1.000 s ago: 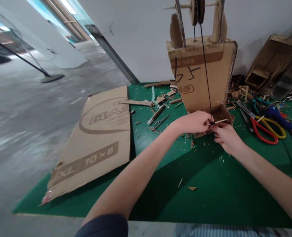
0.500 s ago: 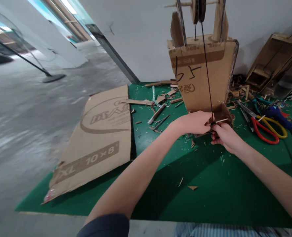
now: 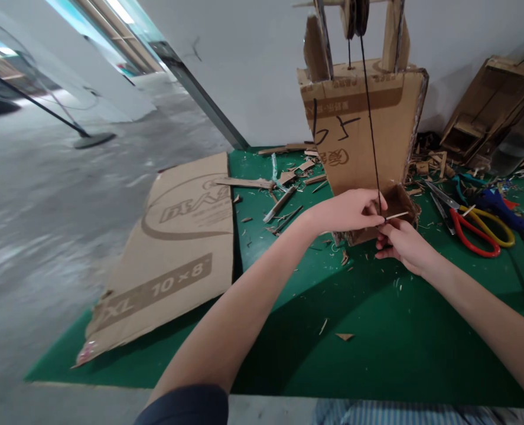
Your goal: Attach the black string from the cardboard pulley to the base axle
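Note:
A thin wooden stick (image 3: pixel 398 215) lies across the lower end of a black string (image 3: pixel 371 121), with a dark wrap where the two meet. My right hand (image 3: pixel 407 243) pinches the stick from below. My left hand (image 3: pixel 352 211) is closed at that same wrap, its fingertips on the string. Both hands are in front of the open tray at the foot of a cardboard structure (image 3: pixel 363 150). Up from my fingers the string runs taut to a cardboard pulley wheel (image 3: pixel 354 18) held between two uprights.
A large cardboard sheet (image 3: pixel 177 236) overhangs the left side of the green table (image 3: pixel 315 366). Cardboard scraps (image 3: pixel 280 203) lie left of the structure. On the right are red-and-yellow-handled scissors (image 3: pixel 477 230), a blue glue gun (image 3: pixel 503 209) and another cardboard build (image 3: pixel 487 112).
My left hand has lifted slightly and loosened from a tighter curl, its fingers now spread more around the string. My right hand has stayed nearly in place on the stick.

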Motion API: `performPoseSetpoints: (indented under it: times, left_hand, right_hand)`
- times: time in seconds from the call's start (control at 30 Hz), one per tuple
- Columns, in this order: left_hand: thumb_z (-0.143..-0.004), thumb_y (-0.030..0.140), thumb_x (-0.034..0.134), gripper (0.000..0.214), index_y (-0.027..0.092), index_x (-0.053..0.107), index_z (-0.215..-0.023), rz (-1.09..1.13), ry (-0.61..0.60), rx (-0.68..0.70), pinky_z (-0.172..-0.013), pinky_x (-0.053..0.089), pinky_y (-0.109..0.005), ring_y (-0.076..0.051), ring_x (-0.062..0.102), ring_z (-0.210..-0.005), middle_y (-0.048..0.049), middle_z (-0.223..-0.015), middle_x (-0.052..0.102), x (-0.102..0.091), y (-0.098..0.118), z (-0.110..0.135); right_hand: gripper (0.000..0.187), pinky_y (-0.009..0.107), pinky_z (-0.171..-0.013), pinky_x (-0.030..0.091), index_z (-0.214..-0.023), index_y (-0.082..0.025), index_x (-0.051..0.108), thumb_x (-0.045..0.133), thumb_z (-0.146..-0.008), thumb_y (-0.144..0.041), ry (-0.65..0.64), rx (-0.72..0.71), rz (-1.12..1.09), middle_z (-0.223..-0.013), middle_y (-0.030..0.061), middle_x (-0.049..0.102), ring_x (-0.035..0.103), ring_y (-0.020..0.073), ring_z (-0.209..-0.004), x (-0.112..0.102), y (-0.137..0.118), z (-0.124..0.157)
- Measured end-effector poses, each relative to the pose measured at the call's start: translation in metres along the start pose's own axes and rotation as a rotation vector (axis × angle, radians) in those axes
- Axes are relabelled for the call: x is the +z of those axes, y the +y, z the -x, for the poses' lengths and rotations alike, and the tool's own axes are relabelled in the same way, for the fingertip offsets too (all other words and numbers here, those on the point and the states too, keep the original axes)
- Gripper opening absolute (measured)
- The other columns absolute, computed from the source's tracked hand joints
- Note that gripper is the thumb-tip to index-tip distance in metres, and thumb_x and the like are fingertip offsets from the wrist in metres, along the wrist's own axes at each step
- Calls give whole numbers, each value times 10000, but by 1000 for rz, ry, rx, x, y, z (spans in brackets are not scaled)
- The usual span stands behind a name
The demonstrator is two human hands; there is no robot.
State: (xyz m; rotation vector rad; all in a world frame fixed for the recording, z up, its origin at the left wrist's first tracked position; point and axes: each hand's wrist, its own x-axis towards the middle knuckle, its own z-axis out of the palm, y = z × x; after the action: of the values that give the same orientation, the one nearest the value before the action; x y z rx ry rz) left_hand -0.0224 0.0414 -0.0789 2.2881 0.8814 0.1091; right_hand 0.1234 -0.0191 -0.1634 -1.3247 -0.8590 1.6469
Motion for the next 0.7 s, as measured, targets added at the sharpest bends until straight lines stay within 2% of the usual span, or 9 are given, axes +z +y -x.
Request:
performPoseSetpoints:
  times: [0.1,0.23,0.4,0.57,0.63,0.7]
  left_hand:
    - [-845,231,518,344,135,518,-1175,122,-25,25,-737,471,-259,-139,646,-823,-64,-982,716,-4,1,1]
    - [-812,154,517,389,145,524,-1200,100,-68,37,-779,477,-264,-142,654,-875,-63,-1038,719,-2,-1,0]
    - [-818,182,538,284,150,590,-1096,24,45,57,-776,479,-259,-143,652,-857,-53,-973,718,3,-6,-3]
    - [-858,214,482,256,138,626,-1056,-138,182,19,-741,462,-262,-141,626,-800,-55,-921,700,6,-11,-6]
    - [-866,226,473,274,136,642,-1063,-202,160,9,-723,449,-262,-146,621,-798,-59,-926,703,7,-11,-6]
    - [-864,240,487,259,140,672,-1015,-244,77,24,-702,435,-258,-148,622,-792,-58,-928,713,7,-11,-6]
  right_hand:
    - [26,244,-493,520,-827,-191,483,500,-846,-195,14,-2,-7,-666,-30,486,522,97,-574,1,0,0]
    - [23,237,-479,512,-837,-190,502,498,-833,-168,22,-7,-14,-652,-36,482,514,92,-551,1,-1,0]
    - [34,240,-468,504,-788,-186,504,496,-817,-170,24,-10,-8,-650,-34,485,512,92,-545,1,-1,0]
    - [52,241,-478,506,-763,-191,478,516,-797,-183,3,-30,-4,-660,-33,491,517,93,-561,-1,2,-1]
    - [48,247,-482,509,-765,-190,477,510,-800,-181,-1,-32,-3,-662,-35,489,516,93,-560,-1,2,-1]
    - [34,248,-482,507,-779,-188,485,499,-809,-180,3,-28,-2,-659,-37,487,514,92,-555,-1,2,-1]
